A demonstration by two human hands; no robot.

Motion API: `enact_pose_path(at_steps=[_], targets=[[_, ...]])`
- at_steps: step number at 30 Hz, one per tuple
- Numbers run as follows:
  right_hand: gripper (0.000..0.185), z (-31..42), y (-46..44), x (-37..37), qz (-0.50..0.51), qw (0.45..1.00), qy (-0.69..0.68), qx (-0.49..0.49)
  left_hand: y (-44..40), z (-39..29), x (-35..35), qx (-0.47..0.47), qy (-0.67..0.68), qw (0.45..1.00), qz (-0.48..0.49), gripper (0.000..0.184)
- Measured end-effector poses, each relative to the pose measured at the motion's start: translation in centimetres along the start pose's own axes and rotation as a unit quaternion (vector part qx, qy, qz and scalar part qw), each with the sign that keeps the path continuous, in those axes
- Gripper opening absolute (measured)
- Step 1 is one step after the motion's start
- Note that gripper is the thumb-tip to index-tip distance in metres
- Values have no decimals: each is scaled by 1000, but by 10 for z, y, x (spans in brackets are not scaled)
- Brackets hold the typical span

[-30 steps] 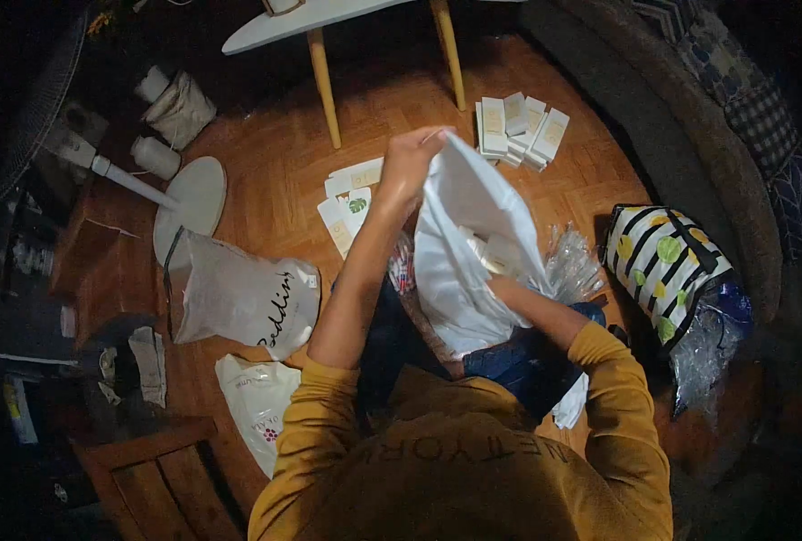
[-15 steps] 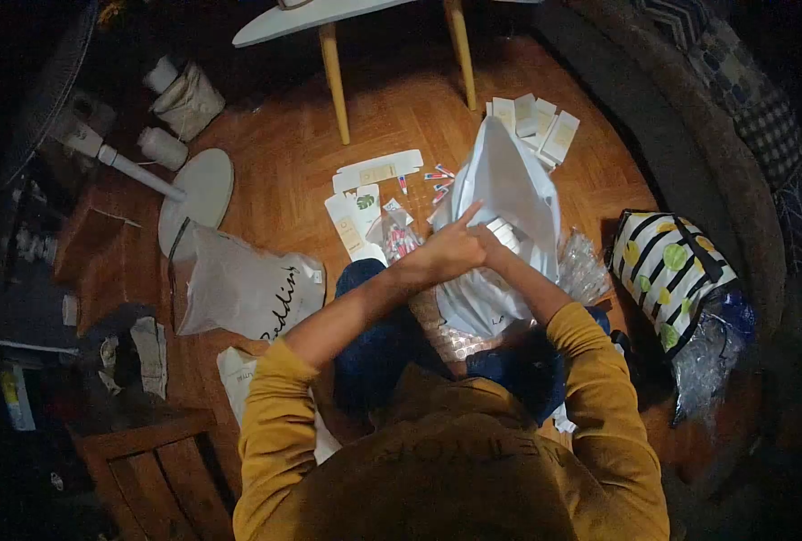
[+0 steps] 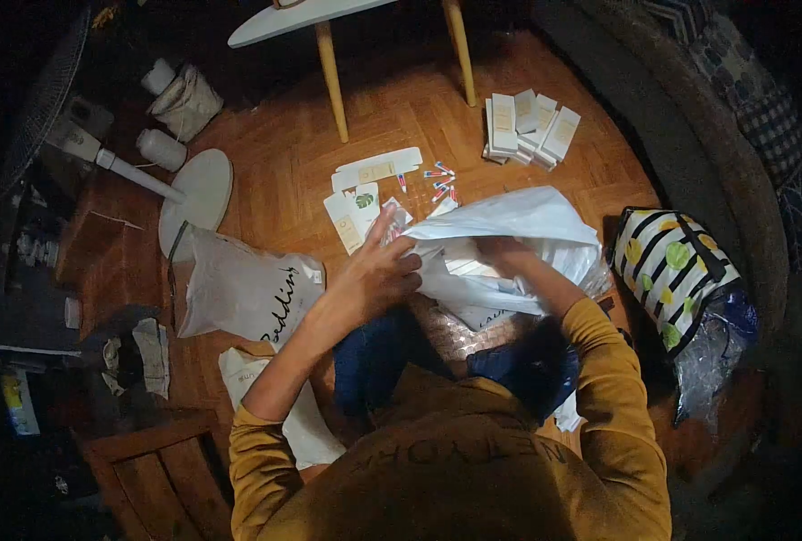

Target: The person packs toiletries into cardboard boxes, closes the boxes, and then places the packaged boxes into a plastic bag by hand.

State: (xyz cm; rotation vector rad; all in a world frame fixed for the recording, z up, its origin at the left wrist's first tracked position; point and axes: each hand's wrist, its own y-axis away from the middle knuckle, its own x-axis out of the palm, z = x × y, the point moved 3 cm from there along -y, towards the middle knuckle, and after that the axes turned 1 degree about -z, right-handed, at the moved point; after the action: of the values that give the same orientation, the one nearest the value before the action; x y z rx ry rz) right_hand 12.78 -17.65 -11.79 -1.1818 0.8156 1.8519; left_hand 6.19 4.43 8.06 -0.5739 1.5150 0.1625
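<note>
A white plastic bag (image 3: 545, 212) with dark lettering on its lower front stands between my legs, its mouth gaping toward me. My left hand (image 3: 378, 275) pinches the bag's left rim, index finger raised. My right hand (image 3: 502, 252) reaches inside the bag; its fingers are hidden by shadow and plastic. Pale box-like items (image 3: 468, 261) show inside, beside that hand. Just beyond my left fingers lies a clear pouch (image 3: 395, 216) of small tubes, partly covered. Small red, white and blue tubes (image 3: 440, 180) lie loose on the floor behind the bag.
Flattened cartons (image 3: 356, 216) lie ahead-left, and several white boxes (image 3: 522, 126) are piled ahead-right. A bedding bag (image 3: 247, 279) rests at left near the round fan base (image 3: 198, 203). At right sits a striped fruit-print bag (image 3: 671, 266). White table legs (image 3: 333, 86) stand ahead.
The bag's tall opening has come down and spread sideways. My left hand has moved left to its rim, while my right hand has gone inside. The piled boxes behind now show fully.
</note>
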Motion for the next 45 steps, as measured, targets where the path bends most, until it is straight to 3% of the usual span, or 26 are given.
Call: enact_pose_path(at_steps=[1,2,3,5,6,8,9,10,13,16,22,28,30,32,34,36,38,42,43,45], targets=[[41,-30,-20,23,25,992,-122,29,-3,1,1,1,0,1000,-1,9],[41,-33,-24,36,25,992,-119,30,-7,1,2,1,-22,1000,-13,8],[40,-29,-25,45,10,964,-265,13,-12,1,4,0,-42,999,-25,7],[43,-13,-18,68,38,993,5,-111,-25,-6,-9,10,-21,999,-49,3],[47,14,-13,60,79,980,154,-101,-30,-8,-16,21,-3,997,-70,2],[49,44,-1,29,140,974,164,-75,-30,-7,-17,11,8,996,-94,4],[42,18,-7,62,-25,982,73,-175,-29,-6,-19,1,23,993,-115,7],[42,2,-1,62,-56,982,18,-179,-27,-3,-24,1,22,993,-114,7],[41,-9,35,-26,-9,998,-62,5,-7,12,-43,-5,-62,991,-120,7],[40,-12,63,-69,-15,994,-74,79,-1,24,-47,-31,-72,992,-98,5],[38,-31,33,-35,-31,997,-50,52,-28,19,-24,-46,-64,993,-83,10],[36,-30,-7,-11,-20,999,-30,34,-40,-4,-20,-93,87,992,-13,21],[36,-29,-11,-13,-15,999,-26,41,-43,-6,-15,-88,78,992,-47,26],[35,-30,-12,-14,-11,999,-23,43,-50,-8,-17,-139,15,968,-206,29],[35,-31,-11,-18,-9,999,-25,45,-60,-7,-2,-171,-1,962,-215,31],[34,-28,-5,-28,-3,998,-29,51,-64,-6,7,-203,-13,954,-222,33],[34,-17,6,-48,9,997,-34,65,-71,0,18,-273,77,948,-142,29],[33,34,33,-131,79,980,-77,164,-69,6,26,-241,104,953,-153,31],[33,40,34,-144,94,974,-93,186,-70,7,25,-244,101,951,-162,39],[29,-10,30,-76,18,993,-113,43,-71,10,26,-250,98,948,-169,48]])
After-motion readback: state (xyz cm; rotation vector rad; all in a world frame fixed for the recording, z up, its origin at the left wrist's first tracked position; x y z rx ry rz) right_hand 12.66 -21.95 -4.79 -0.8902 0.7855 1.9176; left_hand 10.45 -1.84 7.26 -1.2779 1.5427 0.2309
